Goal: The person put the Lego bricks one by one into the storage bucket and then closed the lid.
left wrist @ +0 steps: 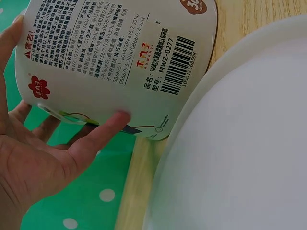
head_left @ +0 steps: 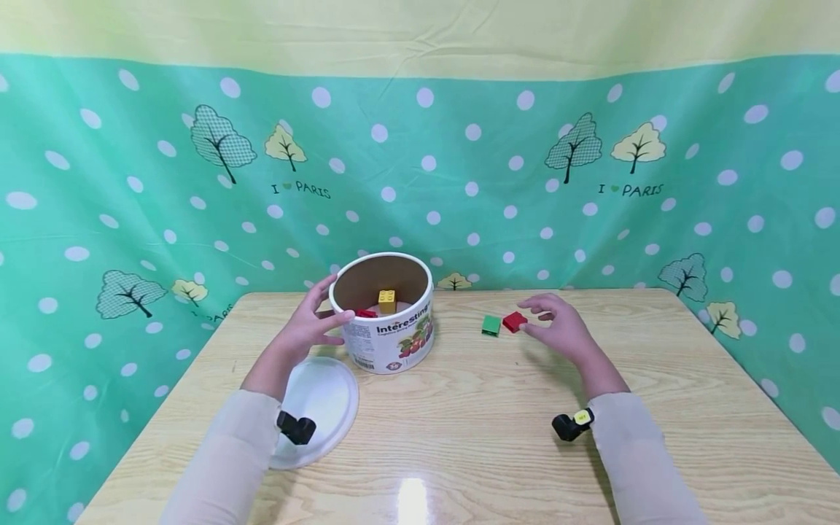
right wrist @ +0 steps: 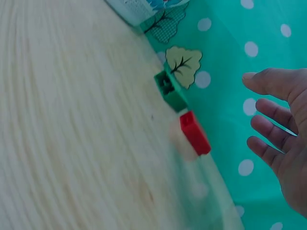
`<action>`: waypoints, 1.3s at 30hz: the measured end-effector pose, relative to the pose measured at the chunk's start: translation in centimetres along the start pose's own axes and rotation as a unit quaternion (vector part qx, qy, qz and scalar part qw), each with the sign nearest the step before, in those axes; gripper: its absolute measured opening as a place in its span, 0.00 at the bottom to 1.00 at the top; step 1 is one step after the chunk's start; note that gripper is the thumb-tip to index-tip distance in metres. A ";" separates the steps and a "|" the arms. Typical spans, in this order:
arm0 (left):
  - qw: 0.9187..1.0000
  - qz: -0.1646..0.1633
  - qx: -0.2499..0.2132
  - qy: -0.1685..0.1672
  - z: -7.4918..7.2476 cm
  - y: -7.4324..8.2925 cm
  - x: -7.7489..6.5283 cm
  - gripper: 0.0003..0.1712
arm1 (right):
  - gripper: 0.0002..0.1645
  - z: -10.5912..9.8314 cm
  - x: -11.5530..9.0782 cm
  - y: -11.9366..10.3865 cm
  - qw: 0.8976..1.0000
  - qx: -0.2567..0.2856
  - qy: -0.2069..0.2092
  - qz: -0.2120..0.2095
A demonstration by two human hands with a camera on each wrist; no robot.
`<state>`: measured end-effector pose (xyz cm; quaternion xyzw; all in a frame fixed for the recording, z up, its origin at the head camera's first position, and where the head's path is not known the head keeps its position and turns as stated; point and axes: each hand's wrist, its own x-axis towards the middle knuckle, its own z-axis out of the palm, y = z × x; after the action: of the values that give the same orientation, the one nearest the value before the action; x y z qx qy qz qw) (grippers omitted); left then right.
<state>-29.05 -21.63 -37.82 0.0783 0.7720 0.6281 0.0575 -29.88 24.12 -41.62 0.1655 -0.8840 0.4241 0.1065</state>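
My left hand (head_left: pixel 307 324) rests its spread fingers and thumb against the left side of a white round tub (head_left: pixel 394 343) with a fruit label. Inside the tub lie a yellow toy brick (head_left: pixel 387 301) and a red brick (head_left: pixel 365 313). On the right, my right hand (head_left: pixel 556 325) hovers beside a red toy brick (head_left: pixel 515 321), fingers loosely bent and apart from it in the right wrist view. Just left of that brick lies a green toy brick (head_left: pixel 491 325), its hollow underside showing in the right wrist view.
A white round lid (head_left: pixel 321 408) lies on the wooden table (head_left: pixel 459 430) under my left forearm, in front of the tub. Behind the table's far edge hangs a green dotted curtain (head_left: pixel 472 182) printed with trees.
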 end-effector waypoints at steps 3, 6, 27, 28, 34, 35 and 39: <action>1.000 -0.002 0.000 0.001 0.0 0.1 -0.1 0.56 | 0.22 -0.1 0.0 0.5 1.000 -0.006 -0.006 0.013; 1.000 -0.008 0.000 0.001 0.0 0.3 -0.1 0.55 | 0.22 -0.1 0.1 1.0 1.000 -0.006 -0.015 0.026; 1.000 -0.007 0.005 0.002 -0.2 0.2 0.0 0.56 | 0.29 1.3 1.7 3.9 0.995 -0.018 -0.066 0.076; 1.000 -0.008 0.005 0.002 -0.2 0.2 0.0 0.56 | 0.29 1.4 1.8 3.9 0.994 -0.019 -0.067 0.080; 1.000 -0.010 0.002 0.007 -0.2 0.3 -0.1 0.55 | 0.33 2.0 2.7 3.7 0.991 -0.014 -0.092 0.096; 1.000 -0.010 0.002 0.007 -0.2 0.3 0.0 0.55 | 0.34 2.1 2.8 3.7 0.990 -0.014 -0.097 0.097; 1.000 -0.011 0.002 0.010 -0.2 0.2 0.1 0.54 | 0.35 2.2 3.1 3.8 0.990 -0.030 -0.101 0.096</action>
<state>-29.22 -21.71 -37.61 0.0633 0.7747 0.6266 0.0561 -34.33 23.96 -44.71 0.1190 -0.9143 0.3867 -0.0196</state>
